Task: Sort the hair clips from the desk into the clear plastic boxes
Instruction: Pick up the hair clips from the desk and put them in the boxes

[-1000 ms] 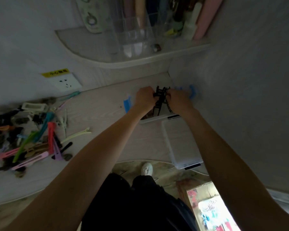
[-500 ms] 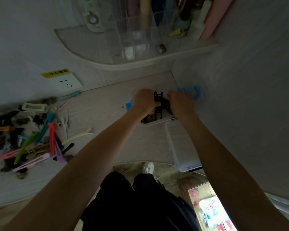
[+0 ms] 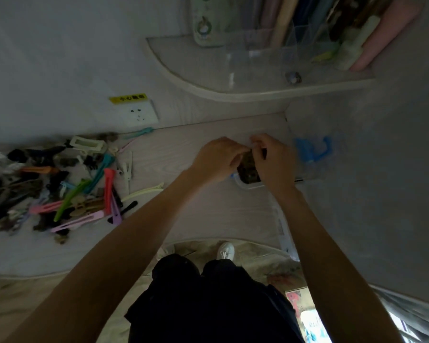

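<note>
Close against the corner wall, left hand [image 3: 217, 158] and right hand [image 3: 274, 159] meet, fingers pinched on something small over the clear box [image 3: 249, 185] of dark clips; bare desk [image 3: 183, 157] lies leftward.

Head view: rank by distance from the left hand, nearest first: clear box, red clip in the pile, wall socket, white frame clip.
1. Clear box, right beside the left hand.
2. Wall socket, up-left on the wall.
3. Red clip, left, at the pile's edge.
4. White frame clip, farther left, at the pile's back.
2 and 3 are close.
</note>
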`<state>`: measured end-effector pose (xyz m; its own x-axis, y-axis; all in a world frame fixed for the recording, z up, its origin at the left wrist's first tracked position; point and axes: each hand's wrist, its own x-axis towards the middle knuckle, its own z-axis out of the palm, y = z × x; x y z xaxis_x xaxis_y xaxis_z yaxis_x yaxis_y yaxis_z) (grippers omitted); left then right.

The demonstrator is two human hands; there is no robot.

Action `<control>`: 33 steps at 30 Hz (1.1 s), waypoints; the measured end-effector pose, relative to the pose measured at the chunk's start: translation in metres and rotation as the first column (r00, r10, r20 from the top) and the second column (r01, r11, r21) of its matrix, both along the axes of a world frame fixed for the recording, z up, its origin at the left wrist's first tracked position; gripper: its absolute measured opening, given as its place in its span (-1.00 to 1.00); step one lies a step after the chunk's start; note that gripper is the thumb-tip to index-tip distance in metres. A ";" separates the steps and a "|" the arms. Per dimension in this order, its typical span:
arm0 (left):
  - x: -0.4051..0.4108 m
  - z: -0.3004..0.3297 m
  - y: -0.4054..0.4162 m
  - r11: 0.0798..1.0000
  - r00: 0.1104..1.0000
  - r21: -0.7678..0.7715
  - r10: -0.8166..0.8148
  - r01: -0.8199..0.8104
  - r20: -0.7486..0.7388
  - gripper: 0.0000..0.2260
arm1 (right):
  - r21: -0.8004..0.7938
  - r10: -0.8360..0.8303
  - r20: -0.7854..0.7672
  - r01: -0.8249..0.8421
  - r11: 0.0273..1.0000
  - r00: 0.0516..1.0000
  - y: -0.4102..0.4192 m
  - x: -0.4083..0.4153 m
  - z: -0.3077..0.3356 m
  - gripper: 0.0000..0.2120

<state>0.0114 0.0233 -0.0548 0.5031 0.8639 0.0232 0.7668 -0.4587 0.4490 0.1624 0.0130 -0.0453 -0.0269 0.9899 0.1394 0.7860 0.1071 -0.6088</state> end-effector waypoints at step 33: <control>-0.341 -0.068 -0.136 0.871 0.881 -0.134 0.462 -0.472 -0.104 -0.47 | -0.118 0.443 0.161 -0.429 0.896 0.882 0.012 -0.335 -0.042 -0.73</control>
